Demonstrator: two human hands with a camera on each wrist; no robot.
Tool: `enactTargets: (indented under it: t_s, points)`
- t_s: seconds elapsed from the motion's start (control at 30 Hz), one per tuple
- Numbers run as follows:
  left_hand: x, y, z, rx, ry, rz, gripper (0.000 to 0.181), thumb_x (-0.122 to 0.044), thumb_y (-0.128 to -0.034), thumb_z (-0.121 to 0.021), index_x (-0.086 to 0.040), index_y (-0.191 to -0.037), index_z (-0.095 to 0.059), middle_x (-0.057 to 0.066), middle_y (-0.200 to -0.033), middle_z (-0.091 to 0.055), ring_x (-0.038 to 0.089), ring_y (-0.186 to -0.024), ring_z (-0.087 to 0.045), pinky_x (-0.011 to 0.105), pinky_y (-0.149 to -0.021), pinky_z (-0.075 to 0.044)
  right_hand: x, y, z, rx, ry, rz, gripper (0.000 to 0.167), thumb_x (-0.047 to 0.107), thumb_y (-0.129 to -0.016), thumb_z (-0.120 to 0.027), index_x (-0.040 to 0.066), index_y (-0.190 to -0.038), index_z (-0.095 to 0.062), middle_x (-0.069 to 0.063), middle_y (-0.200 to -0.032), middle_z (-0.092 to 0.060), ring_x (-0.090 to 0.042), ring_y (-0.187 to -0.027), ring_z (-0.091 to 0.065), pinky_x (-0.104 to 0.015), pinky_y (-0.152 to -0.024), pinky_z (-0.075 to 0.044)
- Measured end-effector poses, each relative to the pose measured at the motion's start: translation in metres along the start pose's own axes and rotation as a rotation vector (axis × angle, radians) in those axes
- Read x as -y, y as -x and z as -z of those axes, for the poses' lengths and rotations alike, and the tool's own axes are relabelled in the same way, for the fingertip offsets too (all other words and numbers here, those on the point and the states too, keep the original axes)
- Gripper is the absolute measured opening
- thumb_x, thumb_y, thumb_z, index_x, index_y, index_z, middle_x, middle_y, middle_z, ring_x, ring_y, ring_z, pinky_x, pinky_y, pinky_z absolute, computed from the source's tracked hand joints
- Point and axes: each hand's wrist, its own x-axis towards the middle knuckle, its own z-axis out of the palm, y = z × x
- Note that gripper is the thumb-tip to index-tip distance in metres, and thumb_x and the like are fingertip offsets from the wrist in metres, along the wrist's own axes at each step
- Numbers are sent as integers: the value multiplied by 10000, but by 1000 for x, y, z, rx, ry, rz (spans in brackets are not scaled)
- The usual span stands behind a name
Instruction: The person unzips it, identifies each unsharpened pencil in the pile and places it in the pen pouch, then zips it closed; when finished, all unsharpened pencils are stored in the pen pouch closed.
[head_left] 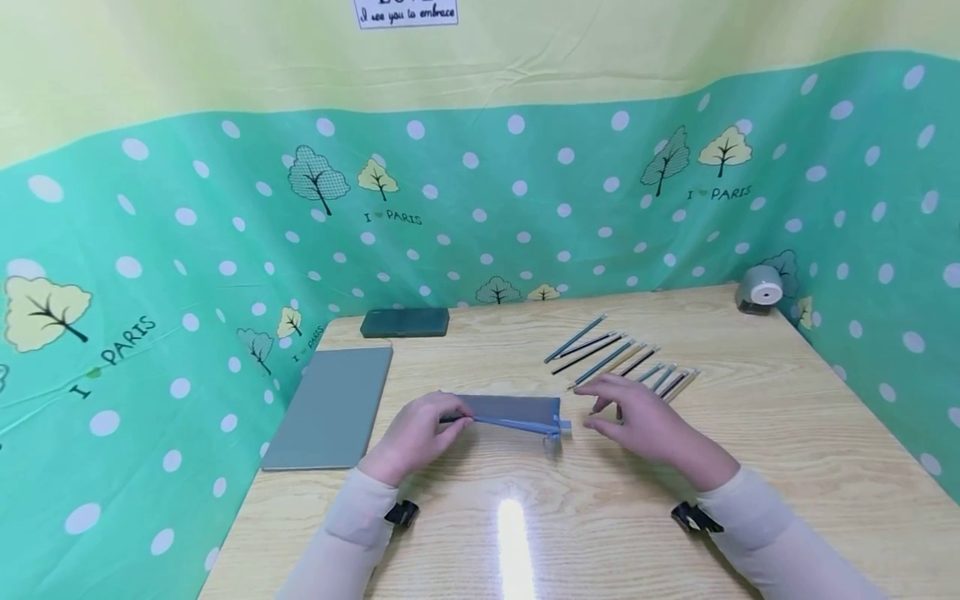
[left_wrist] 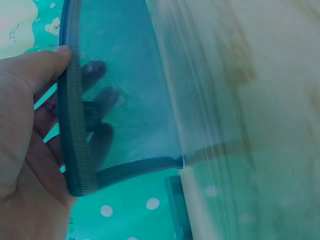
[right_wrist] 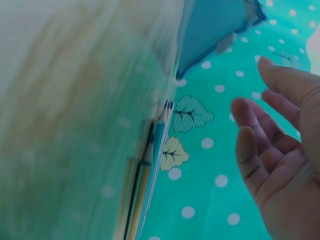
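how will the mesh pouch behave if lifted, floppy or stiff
The pouch is probably light: the left hand partly shows through its thin mesh. It likely bends easily, though its dark edging may keep some shape.

Front of the pouch (head_left: 510, 407): bare counter (head_left: 592, 517), a wide open approach from the person's side.
Pouch's left end: taken by the left fingers (head_left: 448, 403); the grey board (head_left: 330, 408) lies flat farther left, a narrow strip of wood between.
Pouch's right end: a slim gap, with the right fingers (head_left: 602, 387) just beyond it.
Behind the pouch, left: the dark box (head_left: 405, 322) blocks.
Straight behind the pouch: a broad bare lane up to the curtain (head_left: 450, 200), which closes the back.
Behind the pouch, right: fanned pencils (head_left: 602, 365) block low passage; the sharpener (head_left: 759, 290) stands well apart, farther right.
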Motion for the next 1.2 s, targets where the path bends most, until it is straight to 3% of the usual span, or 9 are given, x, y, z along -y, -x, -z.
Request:
enactTargets:
  t_s: [0.17, 0.4, 0.73, 1.2]
  points:
    - [-3, -1, 1, -48, 29, -13, 70, -199, -975, -778, -249, -1017, -752, -146, -1009, -728, 31, -934, -664, 302, -820, -569, 7, -1, -1, -14, -49, 27, 473, 157, -887, -863, 178, -1335, -714, 55, -1255, -674, -140, -920, -692, -253, -634, -540]
    - [-6, -3, -1, -92, 79, -3, 53, -197, -998, -748, -236, -1033, -745, -137, -993, -716, 42, -899, -652, 316, -784, -562, 12, 0, -6, -26, -65, 67, 409, 139, -877, -870, 164, -1265, -744, 64, -1207, -689, -4, -845, -650, -245, -584, -519]
    - [-12, -5, 1, -73, 239, 49, 52, -200, -1021, -711, -246, -1040, -723, -150, -987, -699, 48, -870, -638, 331, -765, -557, 16, -2, -10, -142, -92, 203, 226, 118, -905, -834, 166, -1120, -788, 60, -1074, -726, -3, -781, -638, -219, -525, -467]
    - [-15, -7, 2, -81, 303, 50, 50, -185, -1029, -700, -218, -1051, -730, -149, -972, -694, 79, -821, -620, 302, -703, -530, 19, -5, -14, -304, -173, 384, 333, -13, -842, -846, 183, -1107, -804, 81, -1040, -716, -18, -740, -610, -179, -552, -482]
